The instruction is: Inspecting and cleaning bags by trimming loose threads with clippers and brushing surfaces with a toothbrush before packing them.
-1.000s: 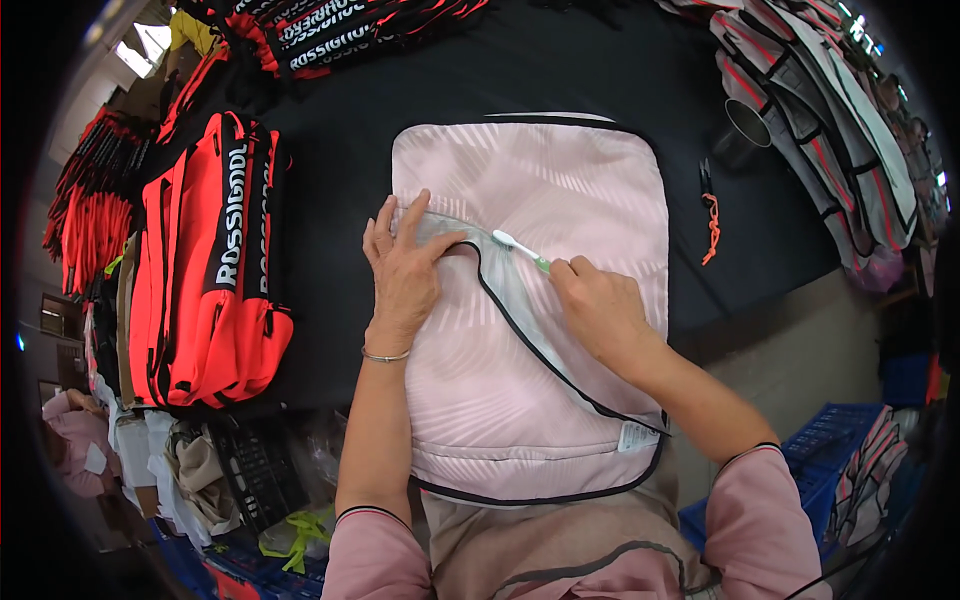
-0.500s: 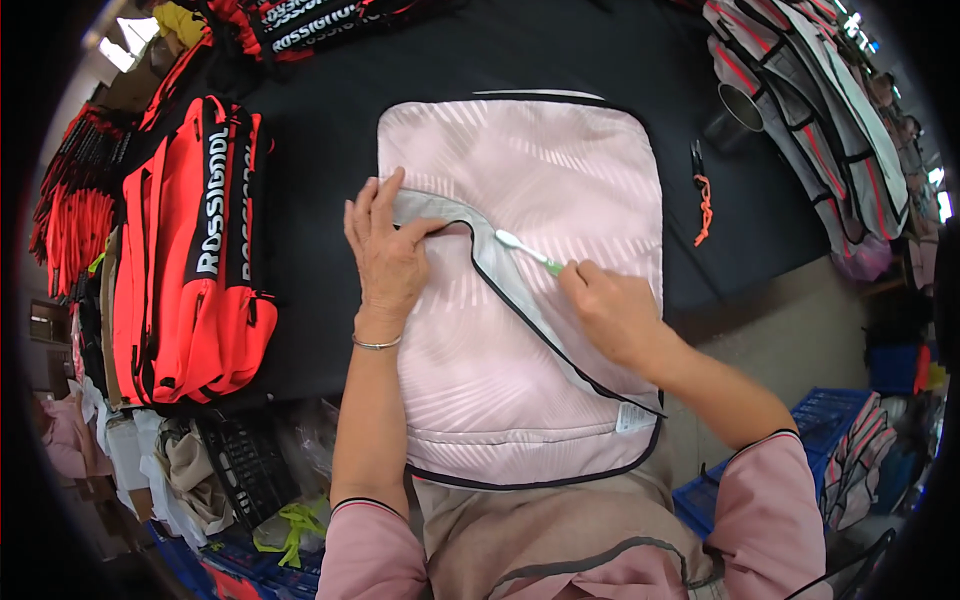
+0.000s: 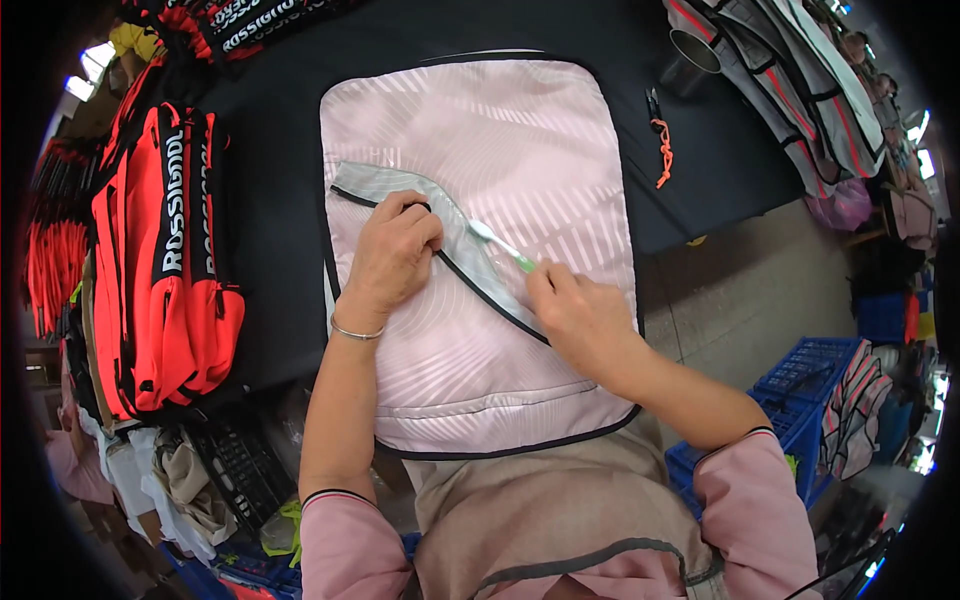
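A pale pink fabric bag panel (image 3: 520, 140) with black piping lies flat on the black table (image 3: 270, 260). A grey lining flap (image 3: 400, 185) is folded open across it. My left hand (image 3: 393, 250) presses down on the flap's black edge with curled fingers, a thin bracelet on the wrist. My right hand (image 3: 575, 315) grips a small brush with a green handle and white head (image 3: 500, 243), its head touching the grey flap just right of my left hand.
A stack of red and black bags (image 3: 165, 260) lies at the left. A metal cup (image 3: 690, 55) and an orange-handled snipper (image 3: 660, 150) sit at the table's right. Grey bags (image 3: 790, 80) hang at upper right. Blue crates (image 3: 810, 390) stand on the floor.
The view has shifted, so the bag sits further left and higher. My left hand went from spread flat to curled on the flap's edge. The brush stays on the grey flap.
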The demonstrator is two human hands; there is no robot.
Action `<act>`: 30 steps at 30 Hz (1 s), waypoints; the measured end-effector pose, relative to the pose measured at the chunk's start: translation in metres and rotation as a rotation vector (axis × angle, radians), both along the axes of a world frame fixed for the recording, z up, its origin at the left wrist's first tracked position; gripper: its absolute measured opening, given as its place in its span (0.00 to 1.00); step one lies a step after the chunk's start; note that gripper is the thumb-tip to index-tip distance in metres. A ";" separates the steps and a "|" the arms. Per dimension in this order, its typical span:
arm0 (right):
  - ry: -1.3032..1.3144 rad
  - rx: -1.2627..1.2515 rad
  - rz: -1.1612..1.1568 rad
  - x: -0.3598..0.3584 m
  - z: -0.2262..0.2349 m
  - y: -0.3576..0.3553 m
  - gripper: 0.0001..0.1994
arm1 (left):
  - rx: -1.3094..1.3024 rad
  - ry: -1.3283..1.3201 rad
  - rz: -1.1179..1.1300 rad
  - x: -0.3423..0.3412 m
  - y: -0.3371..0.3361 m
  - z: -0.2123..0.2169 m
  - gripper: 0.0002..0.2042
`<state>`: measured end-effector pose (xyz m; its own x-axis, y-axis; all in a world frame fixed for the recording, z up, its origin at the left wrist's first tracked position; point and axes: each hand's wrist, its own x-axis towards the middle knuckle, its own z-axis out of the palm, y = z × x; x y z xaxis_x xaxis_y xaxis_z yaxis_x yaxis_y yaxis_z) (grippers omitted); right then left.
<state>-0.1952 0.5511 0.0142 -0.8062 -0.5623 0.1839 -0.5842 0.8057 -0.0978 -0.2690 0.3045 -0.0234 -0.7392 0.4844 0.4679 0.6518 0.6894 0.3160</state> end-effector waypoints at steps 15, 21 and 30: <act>-0.078 0.040 0.071 0.063 0.004 0.069 0.16 | 0.072 -0.122 -0.215 0.061 0.038 0.025 0.19; -0.104 0.122 0.104 0.071 0.017 0.121 0.12 | 0.026 -0.279 -0.259 0.101 0.054 0.008 0.18; -0.139 0.081 0.217 0.055 0.002 0.158 0.13 | -0.002 -0.223 -0.323 0.098 0.054 -0.004 0.14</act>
